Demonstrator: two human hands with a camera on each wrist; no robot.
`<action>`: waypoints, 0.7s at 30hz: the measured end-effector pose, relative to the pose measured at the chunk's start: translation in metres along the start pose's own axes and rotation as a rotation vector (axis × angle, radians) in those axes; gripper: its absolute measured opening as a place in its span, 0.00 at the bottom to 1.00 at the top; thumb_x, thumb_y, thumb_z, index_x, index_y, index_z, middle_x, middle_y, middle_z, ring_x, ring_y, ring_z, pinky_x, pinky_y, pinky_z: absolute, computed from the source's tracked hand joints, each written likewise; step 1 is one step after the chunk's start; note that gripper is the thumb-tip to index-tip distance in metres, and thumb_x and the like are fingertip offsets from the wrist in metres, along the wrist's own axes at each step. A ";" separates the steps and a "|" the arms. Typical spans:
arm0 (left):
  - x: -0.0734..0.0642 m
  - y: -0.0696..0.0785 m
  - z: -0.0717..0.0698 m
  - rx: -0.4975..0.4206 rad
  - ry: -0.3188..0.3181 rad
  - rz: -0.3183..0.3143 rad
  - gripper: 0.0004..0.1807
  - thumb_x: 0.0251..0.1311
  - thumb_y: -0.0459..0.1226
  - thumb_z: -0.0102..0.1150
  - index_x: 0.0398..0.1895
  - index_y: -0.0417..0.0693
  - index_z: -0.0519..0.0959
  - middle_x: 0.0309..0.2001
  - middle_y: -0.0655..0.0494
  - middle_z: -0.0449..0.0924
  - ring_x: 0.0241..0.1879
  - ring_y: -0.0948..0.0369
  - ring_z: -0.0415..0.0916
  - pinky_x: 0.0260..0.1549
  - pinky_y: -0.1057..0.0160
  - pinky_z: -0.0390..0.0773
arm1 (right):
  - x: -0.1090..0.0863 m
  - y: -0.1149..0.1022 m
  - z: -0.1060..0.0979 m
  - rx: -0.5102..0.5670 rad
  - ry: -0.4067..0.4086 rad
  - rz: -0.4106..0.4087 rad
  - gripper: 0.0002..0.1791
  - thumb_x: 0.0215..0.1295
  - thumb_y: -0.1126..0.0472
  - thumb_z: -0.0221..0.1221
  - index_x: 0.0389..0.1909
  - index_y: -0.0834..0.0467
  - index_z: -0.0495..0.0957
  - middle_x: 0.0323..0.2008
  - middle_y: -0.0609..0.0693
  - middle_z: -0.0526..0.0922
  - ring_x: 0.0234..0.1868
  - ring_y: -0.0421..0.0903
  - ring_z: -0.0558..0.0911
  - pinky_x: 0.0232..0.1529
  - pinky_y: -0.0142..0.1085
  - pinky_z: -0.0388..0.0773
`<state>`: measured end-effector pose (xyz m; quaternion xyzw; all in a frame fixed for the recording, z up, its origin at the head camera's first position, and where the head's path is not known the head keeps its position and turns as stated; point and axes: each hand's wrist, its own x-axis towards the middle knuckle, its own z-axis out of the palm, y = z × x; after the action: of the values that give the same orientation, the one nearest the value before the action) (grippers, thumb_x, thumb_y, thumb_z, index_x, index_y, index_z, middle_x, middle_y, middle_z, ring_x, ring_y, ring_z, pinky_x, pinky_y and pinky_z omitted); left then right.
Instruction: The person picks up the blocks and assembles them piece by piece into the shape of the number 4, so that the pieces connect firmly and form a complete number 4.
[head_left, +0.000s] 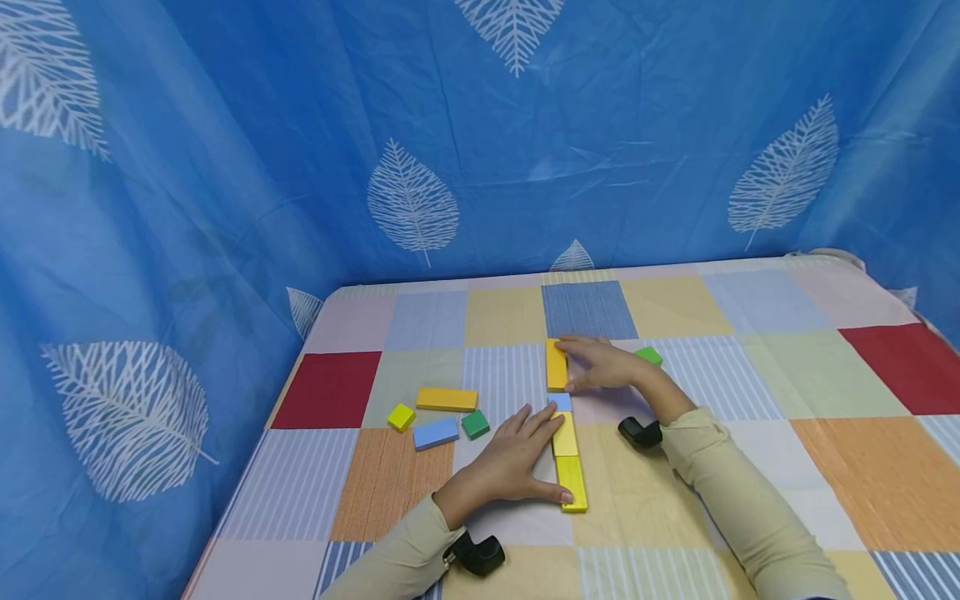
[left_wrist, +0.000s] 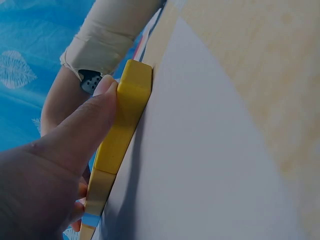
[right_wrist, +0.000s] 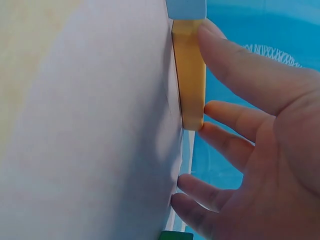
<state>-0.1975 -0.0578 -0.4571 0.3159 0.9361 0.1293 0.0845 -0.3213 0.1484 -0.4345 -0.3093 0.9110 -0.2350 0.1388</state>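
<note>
A straight row of blocks lies flat on the patchwork cloth. At its far end is an orange block [head_left: 556,365], followed by a small blue block [head_left: 560,402], a pale yellow block [head_left: 565,435] and a bright yellow block [head_left: 572,483] at the near end. My right hand [head_left: 606,364] holds the orange block between thumb and fingertips, the thumb by the blue block. With fingers spread, my left hand [head_left: 510,458] rests along the row's left side. Its thumb touches the bright yellow block [left_wrist: 122,115], and its fingertips reach the blue and pale yellow blocks.
Left of the row lie another orange block [head_left: 447,399], a blue block [head_left: 436,433], a dark green block [head_left: 476,425] and a small yellow block [head_left: 401,417]. A green block [head_left: 649,356] sits behind my right wrist. Blue leaf-print curtains [head_left: 637,167] hang around the table.
</note>
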 end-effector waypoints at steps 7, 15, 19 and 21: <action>0.000 0.000 -0.001 0.009 0.003 0.005 0.54 0.42 0.65 0.59 0.71 0.53 0.51 0.73 0.56 0.43 0.70 0.46 0.45 0.64 0.46 0.54 | 0.001 0.003 0.000 0.007 -0.004 -0.007 0.42 0.54 0.51 0.62 0.66 0.64 0.57 0.69 0.62 0.53 0.69 0.62 0.51 0.65 0.61 0.40; 0.000 0.000 -0.001 0.007 0.005 0.011 0.54 0.42 0.65 0.59 0.70 0.52 0.51 0.73 0.56 0.43 0.70 0.45 0.45 0.64 0.46 0.53 | 0.002 0.004 0.002 0.006 -0.001 -0.019 0.42 0.54 0.50 0.62 0.66 0.64 0.57 0.68 0.63 0.54 0.68 0.63 0.52 0.65 0.62 0.39; 0.000 0.000 -0.001 0.005 0.000 0.009 0.54 0.43 0.65 0.59 0.71 0.52 0.51 0.73 0.56 0.43 0.70 0.46 0.45 0.64 0.46 0.53 | 0.001 0.005 0.002 0.013 -0.003 -0.010 0.42 0.55 0.51 0.62 0.66 0.63 0.57 0.69 0.62 0.53 0.68 0.64 0.51 0.65 0.62 0.40; 0.000 0.000 -0.001 0.008 -0.001 0.009 0.54 0.43 0.65 0.59 0.71 0.52 0.51 0.73 0.57 0.43 0.70 0.46 0.45 0.64 0.46 0.53 | 0.001 0.005 0.002 0.012 -0.002 -0.017 0.41 0.55 0.51 0.62 0.66 0.63 0.57 0.68 0.62 0.54 0.68 0.65 0.51 0.64 0.62 0.41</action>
<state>-0.1976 -0.0583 -0.4565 0.3205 0.9352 0.1259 0.0830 -0.3236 0.1507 -0.4384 -0.3163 0.9068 -0.2413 0.1394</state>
